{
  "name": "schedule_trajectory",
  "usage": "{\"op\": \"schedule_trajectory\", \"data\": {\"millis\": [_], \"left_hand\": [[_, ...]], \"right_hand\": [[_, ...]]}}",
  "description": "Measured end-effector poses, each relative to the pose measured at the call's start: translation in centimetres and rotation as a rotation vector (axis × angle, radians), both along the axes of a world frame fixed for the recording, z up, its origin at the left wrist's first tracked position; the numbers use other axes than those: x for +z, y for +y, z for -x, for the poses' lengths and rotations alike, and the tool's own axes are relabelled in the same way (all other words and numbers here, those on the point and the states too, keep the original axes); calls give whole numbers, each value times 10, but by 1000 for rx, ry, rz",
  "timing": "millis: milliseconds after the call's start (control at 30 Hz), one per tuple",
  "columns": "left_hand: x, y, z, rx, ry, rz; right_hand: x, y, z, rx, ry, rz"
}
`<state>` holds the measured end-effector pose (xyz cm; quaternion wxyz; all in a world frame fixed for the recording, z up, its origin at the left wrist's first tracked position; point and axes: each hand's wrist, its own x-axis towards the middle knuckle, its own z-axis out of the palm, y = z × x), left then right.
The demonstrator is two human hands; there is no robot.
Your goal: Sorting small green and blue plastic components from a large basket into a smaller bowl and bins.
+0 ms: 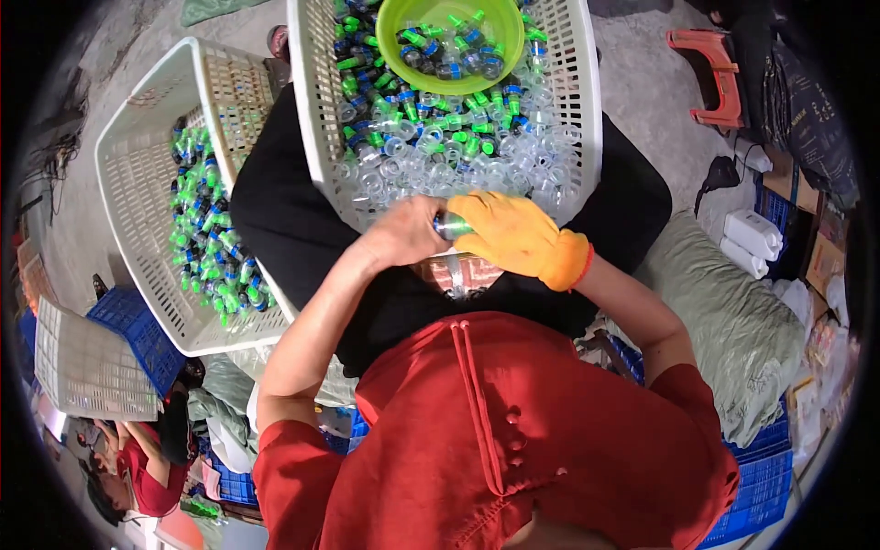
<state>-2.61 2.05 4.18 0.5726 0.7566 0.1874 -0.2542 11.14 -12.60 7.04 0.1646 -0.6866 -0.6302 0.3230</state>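
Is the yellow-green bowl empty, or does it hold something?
Not empty: several small pieces with blue and green parts lie inside the bowl.

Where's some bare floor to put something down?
Bare floor lies between the middle basket and the orange stool, and more left of the left basket. Crowded: both baskets hold heaps of plastic pieces, and bags lie near the sack.

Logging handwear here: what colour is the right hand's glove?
The glove is yellow-orange with a red cuff edge; the head view shows it best.
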Motion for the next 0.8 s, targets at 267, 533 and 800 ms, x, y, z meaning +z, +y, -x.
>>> {"op": "schedule_trajectory", "data": {"millis": [267, 533, 800], "left_hand": [[34, -49, 22, 210, -442, -661], [78, 33, 129, 962, -35, -965], [52, 77, 287, 1153, 251, -981]], "right_hand": [[47, -11, 9, -76, 507, 115], [77, 41, 37, -299, 806, 41], [62, 39, 16, -85, 377, 240]]}}
